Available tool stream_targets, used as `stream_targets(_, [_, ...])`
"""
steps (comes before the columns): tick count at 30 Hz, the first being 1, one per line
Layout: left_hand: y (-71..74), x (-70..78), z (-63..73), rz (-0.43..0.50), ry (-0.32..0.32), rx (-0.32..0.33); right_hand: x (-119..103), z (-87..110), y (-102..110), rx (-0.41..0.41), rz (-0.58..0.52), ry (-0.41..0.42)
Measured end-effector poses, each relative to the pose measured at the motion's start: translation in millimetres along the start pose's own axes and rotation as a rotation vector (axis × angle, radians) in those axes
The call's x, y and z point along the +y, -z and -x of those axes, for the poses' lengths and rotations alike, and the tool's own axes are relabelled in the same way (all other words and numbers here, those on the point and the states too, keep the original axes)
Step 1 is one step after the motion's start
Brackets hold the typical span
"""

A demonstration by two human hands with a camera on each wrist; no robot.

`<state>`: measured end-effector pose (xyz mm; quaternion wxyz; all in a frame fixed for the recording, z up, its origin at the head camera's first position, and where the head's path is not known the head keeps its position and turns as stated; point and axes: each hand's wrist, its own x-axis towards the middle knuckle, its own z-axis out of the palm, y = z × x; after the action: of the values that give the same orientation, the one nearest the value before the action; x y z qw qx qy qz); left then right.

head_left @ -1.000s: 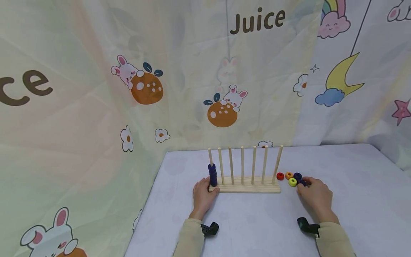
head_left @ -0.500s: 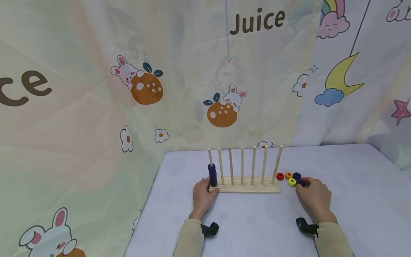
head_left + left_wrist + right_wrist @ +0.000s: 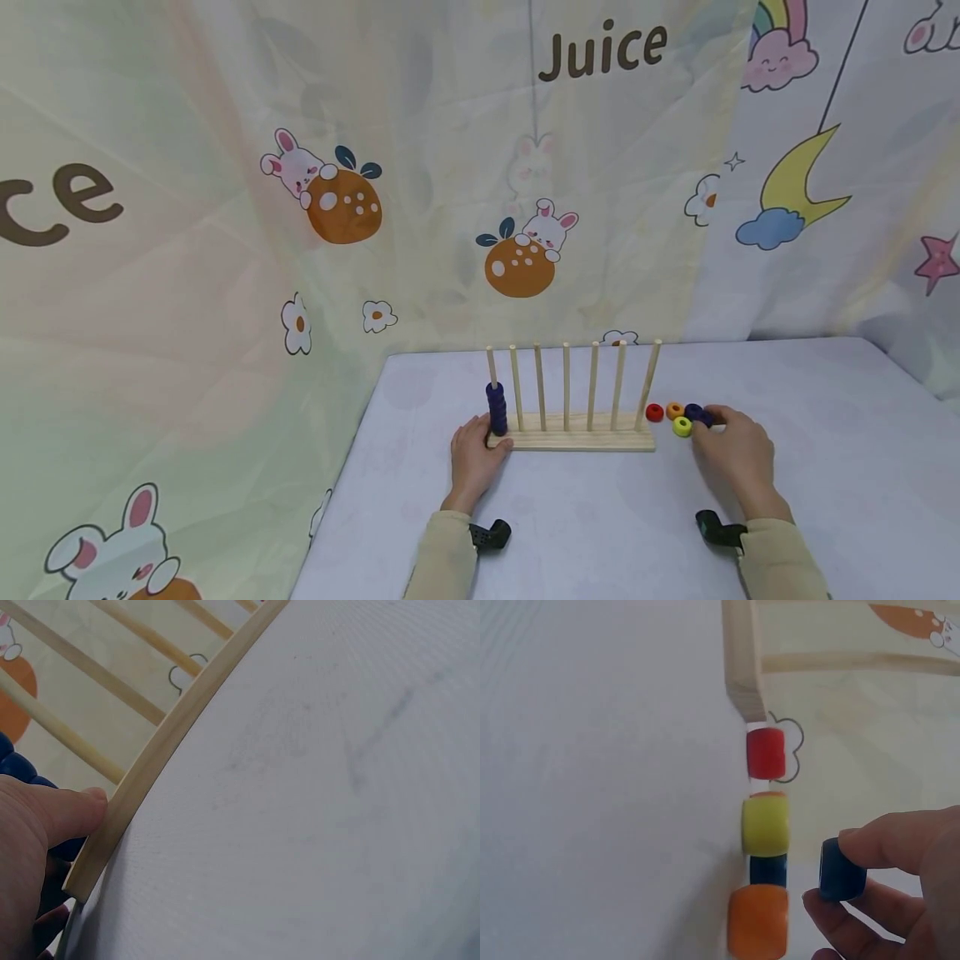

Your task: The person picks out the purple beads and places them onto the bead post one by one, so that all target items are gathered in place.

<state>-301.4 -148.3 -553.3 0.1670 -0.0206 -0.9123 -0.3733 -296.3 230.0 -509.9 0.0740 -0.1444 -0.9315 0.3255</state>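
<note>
My left hand (image 3: 476,460) grips the left end of a wooden peg rack (image 3: 581,442), its thumb on the base's front edge in the left wrist view. Several dark blue beads (image 3: 497,408) are stacked on the leftmost peg; the other pegs are bare. Right of the rack, my right hand (image 3: 737,450) pinches a dark blue bead (image 3: 843,870) between thumb and fingers, raised off the table. Near it lie a red bead (image 3: 655,412), an orange bead (image 3: 675,410), a yellow bead (image 3: 682,427) and another blue bead (image 3: 693,412).
A second orange bead (image 3: 757,922) shows in the right wrist view, hidden by my hand in the head view. The table (image 3: 585,525) has a white cover. A printed curtain (image 3: 435,167) hangs behind and to the left.
My right hand has lifted the dark blue bead slightly up from the table beside the other beads. The left hand and the rack have stayed put.
</note>
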Motion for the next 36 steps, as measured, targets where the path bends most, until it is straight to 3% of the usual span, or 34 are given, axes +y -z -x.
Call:
stream_targets(8, [0.7,-0.5,1.0,-0.011,-0.003,0.002,-17.2,5.5,2.5,0.044,0.028,0.054])
stream_targets(14, [1.4,-1.5,0.8,-0.025,-0.030,0.026,-27.2,10.0,2.6,0.081,-0.002,0.173])
stream_targets(22, [0.0,-2.5,0.7,-0.028,-0.037,0.009,-38.5,18.3,-1.1,-0.003,-0.086,0.188])
stream_targets(36, [3.1,0.2,1.2,-0.022,-0.031,0.007,-48.4,24.6,-15.3,-0.098,-0.118,0.281])
